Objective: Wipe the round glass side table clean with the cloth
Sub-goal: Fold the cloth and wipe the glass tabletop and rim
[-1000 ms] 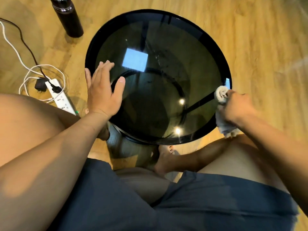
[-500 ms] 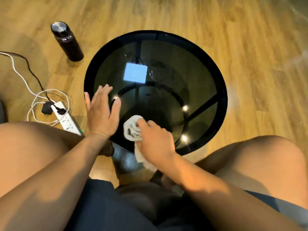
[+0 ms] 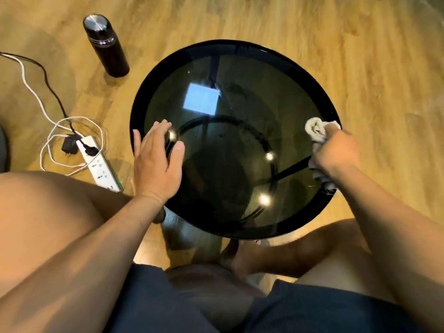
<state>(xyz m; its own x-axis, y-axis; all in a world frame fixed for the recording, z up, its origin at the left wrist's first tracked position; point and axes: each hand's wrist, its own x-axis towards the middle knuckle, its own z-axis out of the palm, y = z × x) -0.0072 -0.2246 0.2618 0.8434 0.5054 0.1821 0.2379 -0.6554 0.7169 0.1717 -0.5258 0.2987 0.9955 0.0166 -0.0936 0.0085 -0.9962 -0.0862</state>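
Observation:
The round side table has a dark smoked-glass top in a black rim and stands on the wooden floor between my knees. My left hand lies flat on the glass at its left edge, fingers spread. My right hand is closed around a bunched white cloth at the table's right rim; the cloth's loose end hangs below my fist over the near right edge. Ceiling lights and a bright square are mirrored in the glass.
A black flask with a steel cap stands on the floor to the far left of the table. A white power strip with looped white and black cables lies by my left knee. My bare legs and a foot sit close under the table's near edge.
My right hand swept the cloth from the right rim to the near left of the glass, then back across to the right rim. The left hand stayed pressed on the left edge.

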